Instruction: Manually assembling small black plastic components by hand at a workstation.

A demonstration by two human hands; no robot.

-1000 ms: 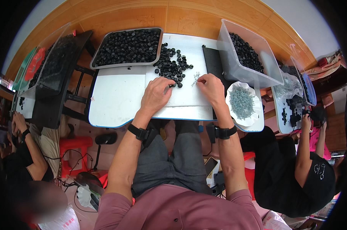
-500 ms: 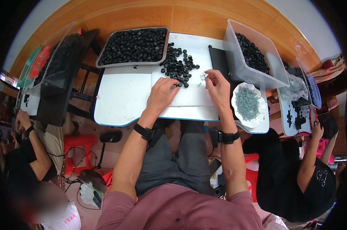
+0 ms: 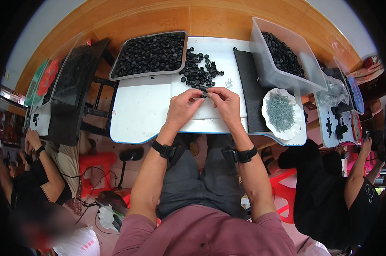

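My left hand (image 3: 182,110) pinches a small round black cap (image 3: 204,95) between thumb and fingertips, above the front part of the white table. Against the cap's right side, the fingertips of my right hand (image 3: 227,106) are pressed together; whatever they hold is too small to make out. Just beyond my hands lies a loose pile of black caps (image 3: 199,74). A few tiny grey screw-like pieces (image 3: 229,83) lie on the table past my right hand. More of them fill a white fluted dish (image 3: 267,112) to the right.
At the back left stands a metal tray (image 3: 154,75) heaped with black caps. A clear plastic bin (image 3: 282,83) of black parts sits back right, beside a black mat (image 3: 249,94). People work at tables on both sides. Red stools (image 3: 97,164) stand below.
My right hand has moved left from beside the loose grey pieces to meet my left hand at the cap. My left hand has shifted slightly right. The whole view has also shifted a little.
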